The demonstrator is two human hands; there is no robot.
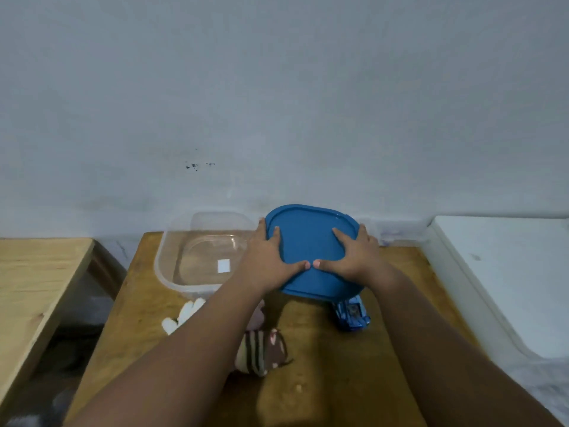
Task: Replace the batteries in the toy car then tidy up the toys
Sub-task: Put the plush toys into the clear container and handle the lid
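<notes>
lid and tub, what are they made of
The lid looks like opaque blue plastic, smooth with a faint sheen and a moulded raised rim. The tub seems to be clear, slightly cloudy plastic: the wooden table shows through it.

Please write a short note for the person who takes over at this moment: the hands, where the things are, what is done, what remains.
Hands: the left hand and right hand hold the blue lid by its sides, thumbs on top, above the table.
Clear box: open, left of the lid, with no toys inside; only a white sticker shows.
Toy car: on the table, partly under the lid's near edge.
Striped soft toy and white toy: on the table, partly hidden by the left arm.
Done: the lid is off. Whether the batteries were changed cannot be told.
Left: put the toys into the box and close it.
</notes>
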